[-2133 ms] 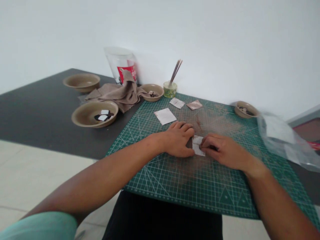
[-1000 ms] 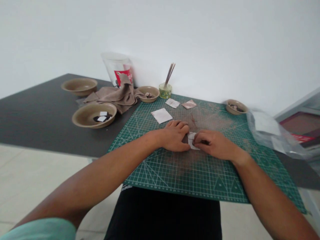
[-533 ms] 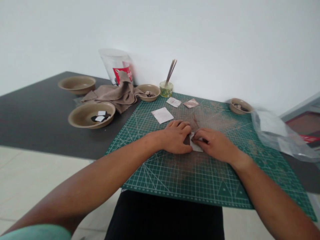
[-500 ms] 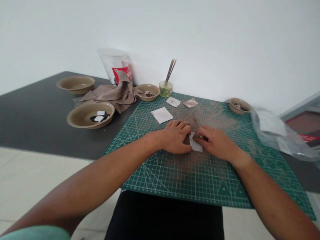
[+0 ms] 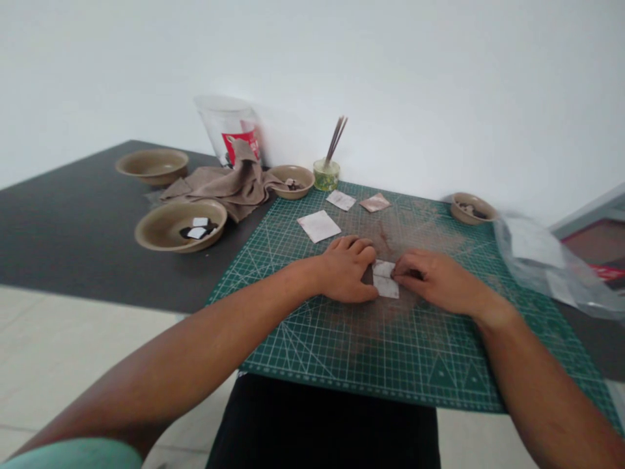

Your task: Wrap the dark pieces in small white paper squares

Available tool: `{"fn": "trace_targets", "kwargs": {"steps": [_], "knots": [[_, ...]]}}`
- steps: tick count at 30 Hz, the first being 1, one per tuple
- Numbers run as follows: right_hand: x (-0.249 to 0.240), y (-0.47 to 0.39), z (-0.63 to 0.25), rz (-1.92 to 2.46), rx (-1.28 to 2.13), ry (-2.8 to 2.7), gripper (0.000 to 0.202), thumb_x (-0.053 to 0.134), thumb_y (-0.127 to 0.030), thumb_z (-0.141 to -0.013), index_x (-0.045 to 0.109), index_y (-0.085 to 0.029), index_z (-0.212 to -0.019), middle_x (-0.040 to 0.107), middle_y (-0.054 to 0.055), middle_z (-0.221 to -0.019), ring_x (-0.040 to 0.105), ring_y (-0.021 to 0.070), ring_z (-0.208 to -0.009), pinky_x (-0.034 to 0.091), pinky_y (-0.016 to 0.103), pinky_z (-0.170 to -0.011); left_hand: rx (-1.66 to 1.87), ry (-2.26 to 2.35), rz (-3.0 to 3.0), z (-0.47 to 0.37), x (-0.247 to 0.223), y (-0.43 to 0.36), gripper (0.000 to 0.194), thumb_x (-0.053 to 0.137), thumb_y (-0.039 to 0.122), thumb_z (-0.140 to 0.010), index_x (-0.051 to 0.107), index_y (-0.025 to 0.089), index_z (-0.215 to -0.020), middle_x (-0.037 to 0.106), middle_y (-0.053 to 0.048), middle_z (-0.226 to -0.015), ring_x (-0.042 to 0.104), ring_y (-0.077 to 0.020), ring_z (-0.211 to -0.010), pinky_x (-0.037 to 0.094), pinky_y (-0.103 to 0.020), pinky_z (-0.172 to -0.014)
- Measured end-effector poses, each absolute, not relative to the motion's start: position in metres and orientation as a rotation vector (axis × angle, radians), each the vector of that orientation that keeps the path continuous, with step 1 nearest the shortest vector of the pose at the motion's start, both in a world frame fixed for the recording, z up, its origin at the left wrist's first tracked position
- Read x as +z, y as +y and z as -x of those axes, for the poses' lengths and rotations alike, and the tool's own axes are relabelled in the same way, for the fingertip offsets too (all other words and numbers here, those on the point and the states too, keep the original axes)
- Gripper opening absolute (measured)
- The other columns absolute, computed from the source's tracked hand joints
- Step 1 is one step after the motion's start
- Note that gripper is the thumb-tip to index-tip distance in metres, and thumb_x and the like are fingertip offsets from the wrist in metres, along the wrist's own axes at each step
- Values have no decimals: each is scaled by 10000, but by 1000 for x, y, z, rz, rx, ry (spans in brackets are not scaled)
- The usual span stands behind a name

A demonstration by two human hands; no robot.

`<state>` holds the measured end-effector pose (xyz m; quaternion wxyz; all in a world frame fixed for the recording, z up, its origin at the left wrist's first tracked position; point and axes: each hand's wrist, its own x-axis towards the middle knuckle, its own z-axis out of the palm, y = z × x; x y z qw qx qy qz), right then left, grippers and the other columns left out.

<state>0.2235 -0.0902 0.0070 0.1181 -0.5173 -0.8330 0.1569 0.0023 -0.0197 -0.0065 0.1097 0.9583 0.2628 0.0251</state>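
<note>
Right-hand pinch shifts to the square's right edge

The person's right hand (image 5: 434, 279) sits further right than half a second earlier, when its fingers cover the upper left part of a small white flat square with a dark line across it (image 5: 385, 288); now most of that square's face shows, line included; this looks like the right end of a short pass over the square, apparently steadied from the left.

The right fingers are closed in a pinch at the square's right edge; whether they grip something small I cannot tell; the left hand (image 5: 347, 269) lies palm down with fingers spread, thumb and forefinger at the square's left edge.

The square lies on a green cutting mat with a white grid (image 5: 303, 355), between the two hands; brown dust marks the grid around it; bare mat reaches from the hands to the near edge, by the person's lap; beyond the left hand lies a larger white flat square (image 5: 319, 226), near enough to limit a forward slide; a clear plastic bag with white contents (image 5: 532, 247) bounds the right arm's room at the mat's far right.
</note>
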Motion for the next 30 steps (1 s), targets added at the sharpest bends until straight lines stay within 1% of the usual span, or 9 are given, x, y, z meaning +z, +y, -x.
{"fn": "trace_targets", "kwargs": {"steps": [3, 6, 9, 12, 15, 18, 21, 26, 30], "knots": [[7, -93, -219, 1359, 605, -2492, 89, 578, -247, -936, 645, -218, -885, 653, 27, -916, 610, 173, -838, 459, 293, -753, 72, 762, -2829, -3, -6, -20, 562, 519, 578, -842, 452, 183, -1236, 371, -141, -1510, 285, -357, -1424, 237, -479, -1159], [3, -88, -215, 1438, 408, -2449, 104, 548, -246, -951, 642, -216, -919, 648, 48, -963, 607, 191, -874, 452, 315, -783, 79, 764, -2827, -3, -5, -21, 543, 520, 567, -842, 457, 179, -1217, 372, -146, -1509, 286, -355, -1426, 239, -473, -1162], [4, -84, -220, 1588, 270, -2401, 115, 551, -256, -946, 640, -206, -893, 641, 51, -923, 600, 199, -838, 438, 330, -757, 78, 786, -2808, -3, -5, -21, 525, 538, 554, -833, 467, 184, -1199, 369, -143, -1513, 277, -356, -1431, 230, -481, -1165], [8, -89, -224, 1517, 465, -2444, 106, 591, -253, -921, 655, -212, -848, 645, 31, -880, 601, 177, -786, 445, 308, -711, 59, 788, -2802, -3, -5, -21, 528, 534, 572, -833, 469, 193, -1195, 364, -130, -1519, 278, -354, -1430, 237, -479, -1162], [8, -94, -218, 1345, 623, -2474, 77, 599, -222, -913, 668, -223, -877, 663, 24, -933, 618, 167, -830, 469, 296, -754, 71, 782, -2814, -4, -7, -20, 561, 529, 581, -832, 457, 185, -1223, 364, -134, -1518, 276, -357, -1429, 238, -474, -1162], [3, -90, -213, 1381, 471, -2450, 107, 555, -204, -937, 658, -216, -911, 657, 40, -965, 615, 184, -888, 465, 318, -808, 95, 783, -2817, -3, -8, -20, 550, 530, 570, -834, 455, 180, -1215, 374, -142, -1508, 285, -355, -1424, 236, -473, -1162], [4, -86, -218, 1558, 349, -2388, 115, 555, -245, -945, 657, -207, -908, 648, 50, -929, 608, 195, -851, 457, 329, -782, 86, 790, -2801, -3, -6, -20, 520, 537, 564, -829, 469, 184, -1177, 374, -143, -1508, 284, -361, -1423, 238, -484, -1157], [9, -94, -220, 1384, 586, -2497, 85, 592, -237, -920, 657, -223, -868, 656, 27, -909, 613, 177, -822, 461, 302, -743, 87, 778, -2790, -2, -4, -21, 505, 541, 565, -827, 475, 196, -1164, 361, -131, -1522, 265, -347, -1437, 233, -482, -1165], [6, -92, -215, 1407, 459, -2453, 110, 555, -238, -943, 657, -216, -910, 653, 43, -939, 609, 187, -860, 457, 318, -779, 96, 788, -2798, -3, -6, -21, 507, 529, 569, -834, 478, 189, -1167, 370, -137, -1514, 275, -353, -1432, 238, -485, -1162]]}}
